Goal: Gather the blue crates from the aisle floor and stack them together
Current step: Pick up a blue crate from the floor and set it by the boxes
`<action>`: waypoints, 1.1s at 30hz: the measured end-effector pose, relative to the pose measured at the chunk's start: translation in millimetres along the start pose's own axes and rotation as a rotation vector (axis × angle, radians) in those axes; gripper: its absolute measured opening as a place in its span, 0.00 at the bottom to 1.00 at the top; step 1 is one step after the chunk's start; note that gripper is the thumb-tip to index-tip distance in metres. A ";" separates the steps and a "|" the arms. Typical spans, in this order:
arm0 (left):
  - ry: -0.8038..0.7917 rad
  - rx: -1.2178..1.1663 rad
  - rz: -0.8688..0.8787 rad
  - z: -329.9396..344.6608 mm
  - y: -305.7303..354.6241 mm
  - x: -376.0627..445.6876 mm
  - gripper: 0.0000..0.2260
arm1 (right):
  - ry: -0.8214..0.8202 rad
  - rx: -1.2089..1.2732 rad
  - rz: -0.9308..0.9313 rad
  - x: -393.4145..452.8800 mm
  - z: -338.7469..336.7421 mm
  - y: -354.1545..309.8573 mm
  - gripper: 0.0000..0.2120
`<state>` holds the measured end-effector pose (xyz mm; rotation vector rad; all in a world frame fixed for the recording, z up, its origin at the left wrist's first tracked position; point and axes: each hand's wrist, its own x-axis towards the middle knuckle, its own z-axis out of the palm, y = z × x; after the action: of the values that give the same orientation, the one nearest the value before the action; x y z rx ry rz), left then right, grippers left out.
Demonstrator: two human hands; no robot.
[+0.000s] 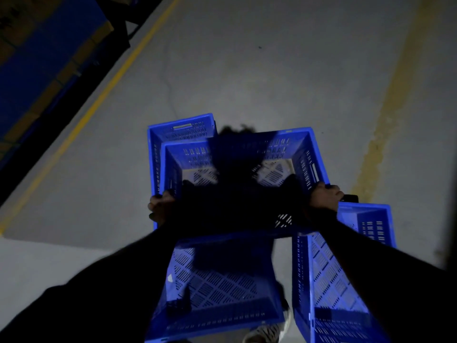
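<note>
Blue perforated plastic crates occupy the centre and lower right of the view, all on or above the grey concrete aisle floor [247, 70]. At far left, dark shelving with blue panels [37, 58] runs along a yellow painted floor line [99, 95]. Moving right, my left hand [160, 206] has its fingers curled around the left rim of the held blue slotted crate [237, 154], which is raised and roughly level, open side up. Behind and partly under its left corner sits a second blue slotted crate [180, 129]; only its far wall and left side are visible, and whether the two touch cannot be determined. Directly below the held crate, nearer to me, a third blue perforated crate [217, 288] shows its slotted base. A light patterned shoe [264, 334] shows just beyond its lower right corner. Further right, my right hand [325, 196] is closed on the right rim of the held crate. Both forearms are in dark sleeves. Below that hand, a fourth blue perforated crate [333, 280] stands beside the third, with a narrow gap between them. A worn yellow floor stripe [385, 120] runs along the right side.
</note>
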<state>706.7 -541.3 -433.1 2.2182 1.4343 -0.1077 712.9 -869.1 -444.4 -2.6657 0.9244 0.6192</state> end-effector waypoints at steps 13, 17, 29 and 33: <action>-0.069 0.033 0.255 -204.3 32.2 -68.5 0.12 | 0.132 0.298 0.083 -189.7 -160.6 35.9 0.26; -0.167 0.148 0.469 -274.1 35.6 -68.2 0.09 | 0.287 0.388 0.161 -266.7 -197.4 40.6 0.25; -0.252 -0.073 1.139 -420.9 -0.6 -107.7 0.13 | 0.588 0.498 0.406 -531.5 -219.9 69.7 0.17; -0.311 -0.034 1.255 -447.8 -25.7 -133.4 0.13 | 0.623 0.522 0.557 -608.9 -200.4 92.2 0.15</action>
<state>537.8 -446.4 -7.2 2.5022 -0.2404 0.0075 285.2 -691.9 8.5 -2.1199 1.7314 -0.3716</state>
